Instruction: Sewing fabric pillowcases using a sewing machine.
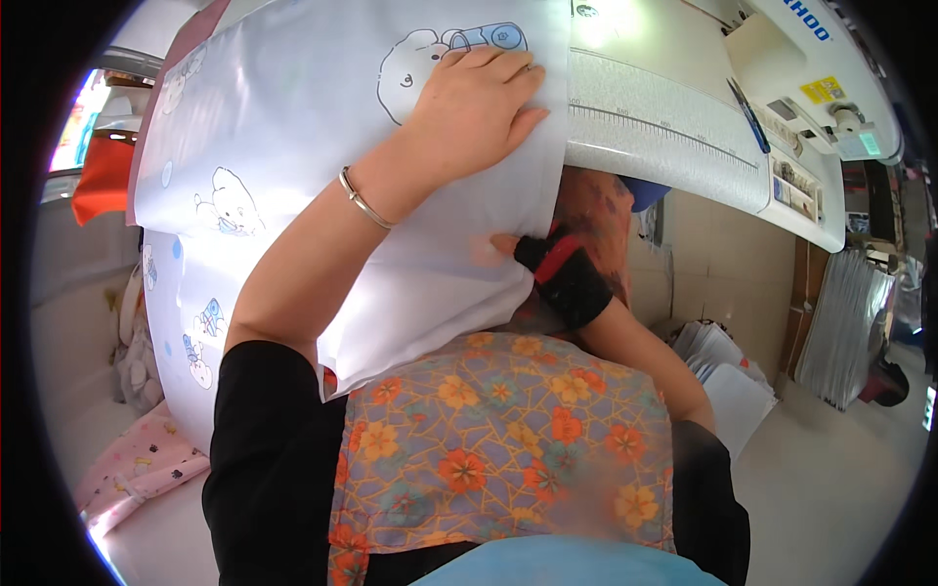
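Note:
A large white sheet of fabric (293, 127) with cartoon animal prints covers the left of the table and hangs over its near edge toward my lap. My left hand (479, 103) lies flat on it near its right edge, fingers spread and palm down, with a bangle on the wrist. Lower down, my right hand (547, 269), in a black and red wrist support (567, 283), is at the hanging right edge of the fabric. Its thumb rests on top of the cloth, and the other fingers are blurred or hidden by it; the edge appears pinched.
A sewing machine (831, 88) stands at the right on a white table with a ruler scale (674, 132). Dark scissors or snips (748, 115) lie beside it. A flowered apron (498, 439) covers my lap. Pink cloth (147, 464) sits lower left; stacked sheets (728, 371) stand at right.

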Tool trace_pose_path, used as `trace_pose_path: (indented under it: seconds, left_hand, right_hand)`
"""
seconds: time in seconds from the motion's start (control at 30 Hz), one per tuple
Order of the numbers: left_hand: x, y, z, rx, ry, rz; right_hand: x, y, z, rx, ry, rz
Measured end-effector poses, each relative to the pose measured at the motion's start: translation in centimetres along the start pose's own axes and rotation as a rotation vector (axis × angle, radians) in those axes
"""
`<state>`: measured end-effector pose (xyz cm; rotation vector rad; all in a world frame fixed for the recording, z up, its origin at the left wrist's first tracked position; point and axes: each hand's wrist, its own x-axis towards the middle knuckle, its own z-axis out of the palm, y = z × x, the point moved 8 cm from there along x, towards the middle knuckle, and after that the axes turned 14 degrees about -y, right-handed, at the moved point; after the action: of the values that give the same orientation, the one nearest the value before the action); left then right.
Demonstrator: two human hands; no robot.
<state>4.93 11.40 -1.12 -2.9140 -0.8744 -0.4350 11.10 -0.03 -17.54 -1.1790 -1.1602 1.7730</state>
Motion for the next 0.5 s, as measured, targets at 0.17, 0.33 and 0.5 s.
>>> trace_pose_path:
  seconds: [0.17,0.33,0.5]
  left_hand:
    - [2.7,-1.8,1.4,-0.017,-0.007,-0.049]
    - [5.0,-3.4,1.8,0.015,0.001,-0.089]
    - [5.5,-4.9,3.7,0.023,-0.111,-0.116]
  right_hand:
    - [-0.7,-5.1,-0.3,0.132,0.022,-0.058]
    - [-0.3,-4.9,-0.6,0.036,0.006,-0.143]
    - [1.4,-0.9,-0.7,-0.068,-0.079,-0.117]
